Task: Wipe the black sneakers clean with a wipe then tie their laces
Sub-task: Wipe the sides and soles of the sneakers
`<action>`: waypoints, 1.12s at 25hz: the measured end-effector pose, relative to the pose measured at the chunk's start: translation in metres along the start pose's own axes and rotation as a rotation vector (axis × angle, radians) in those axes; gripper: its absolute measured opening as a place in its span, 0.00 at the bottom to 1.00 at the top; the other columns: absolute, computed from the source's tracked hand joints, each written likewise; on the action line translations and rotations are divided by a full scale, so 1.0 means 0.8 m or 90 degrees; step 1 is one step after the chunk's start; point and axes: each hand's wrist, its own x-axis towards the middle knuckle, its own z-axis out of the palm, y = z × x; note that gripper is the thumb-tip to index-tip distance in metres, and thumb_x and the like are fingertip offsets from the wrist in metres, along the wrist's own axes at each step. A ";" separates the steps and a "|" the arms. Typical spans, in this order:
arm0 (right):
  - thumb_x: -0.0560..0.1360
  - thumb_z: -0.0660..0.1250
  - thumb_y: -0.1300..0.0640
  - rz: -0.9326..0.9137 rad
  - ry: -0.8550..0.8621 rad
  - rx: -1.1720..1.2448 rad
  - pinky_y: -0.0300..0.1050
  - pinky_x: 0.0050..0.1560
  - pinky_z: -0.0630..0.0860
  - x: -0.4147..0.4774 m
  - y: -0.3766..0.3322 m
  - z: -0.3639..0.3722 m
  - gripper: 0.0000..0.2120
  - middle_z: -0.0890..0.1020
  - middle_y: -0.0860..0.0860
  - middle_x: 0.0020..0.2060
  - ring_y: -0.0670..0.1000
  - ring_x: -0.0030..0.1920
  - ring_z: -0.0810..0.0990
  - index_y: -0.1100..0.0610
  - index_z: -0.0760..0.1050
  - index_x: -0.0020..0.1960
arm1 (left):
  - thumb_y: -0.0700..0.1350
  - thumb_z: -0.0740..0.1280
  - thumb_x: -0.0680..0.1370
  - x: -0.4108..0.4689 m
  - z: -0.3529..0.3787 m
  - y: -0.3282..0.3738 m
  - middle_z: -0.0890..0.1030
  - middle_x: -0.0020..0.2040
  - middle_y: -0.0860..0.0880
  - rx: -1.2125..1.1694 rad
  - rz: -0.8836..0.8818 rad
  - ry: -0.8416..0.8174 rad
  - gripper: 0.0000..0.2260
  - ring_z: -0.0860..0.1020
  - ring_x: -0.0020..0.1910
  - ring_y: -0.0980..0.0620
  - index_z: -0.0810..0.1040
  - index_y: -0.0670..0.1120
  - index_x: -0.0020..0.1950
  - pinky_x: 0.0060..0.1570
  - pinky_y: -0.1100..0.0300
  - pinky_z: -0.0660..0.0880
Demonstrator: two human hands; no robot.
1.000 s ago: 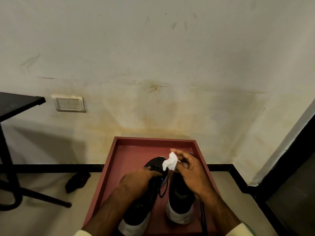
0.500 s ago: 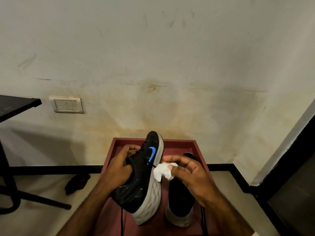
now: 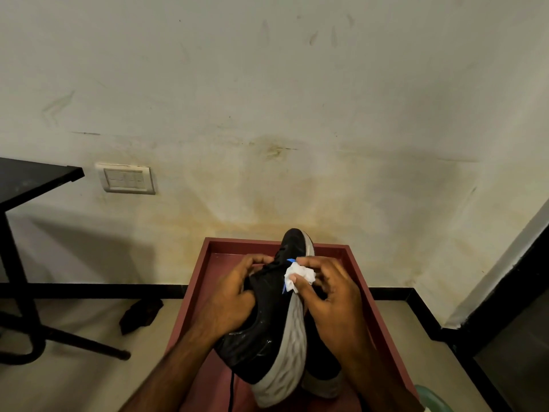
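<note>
Two hands work one black sneaker (image 3: 261, 331) above the red tray (image 3: 383, 319). From the left, the left hand (image 3: 234, 304) is clasped around the upper near the collar, holding the shoe tipped on its side, grey sole facing right. It looks light, with a soft upper and a springy sole, so the stiffer collar and heel seem the best hold. Its length runs away from the person, toe toward the wall. A loose lace (image 3: 231, 391) dangles. The right hand (image 3: 332, 301) pinches a crumpled wipe (image 3: 300, 275) against the sneaker's side. The second sneaker (image 3: 322, 379) lies in the tray beneath.
</note>
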 end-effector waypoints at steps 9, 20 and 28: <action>0.79 0.73 0.60 0.010 -0.030 -0.012 0.47 0.60 0.82 0.001 -0.002 -0.005 0.10 0.85 0.39 0.54 0.42 0.58 0.84 0.48 0.86 0.57 | 0.30 0.67 0.79 0.000 0.003 0.007 0.85 0.55 0.56 -0.004 0.013 0.006 0.19 0.85 0.52 0.61 0.78 0.52 0.62 0.51 0.66 0.80; 0.80 0.72 0.60 -0.099 -0.100 -0.029 0.40 0.57 0.80 -0.019 -0.024 0.018 0.10 0.83 0.39 0.54 0.40 0.58 0.83 0.52 0.86 0.60 | 0.32 0.68 0.76 0.005 0.006 0.004 0.84 0.56 0.55 0.077 -0.037 0.086 0.20 0.83 0.56 0.59 0.78 0.50 0.65 0.48 0.73 0.78; 0.83 0.69 0.59 -0.292 -0.150 -0.160 0.42 0.59 0.78 -0.032 -0.017 0.023 0.10 0.82 0.44 0.56 0.42 0.59 0.80 0.53 0.84 0.62 | 0.30 0.64 0.77 0.013 0.005 0.000 0.85 0.58 0.50 0.106 -0.118 0.146 0.23 0.84 0.53 0.52 0.78 0.51 0.66 0.53 0.56 0.83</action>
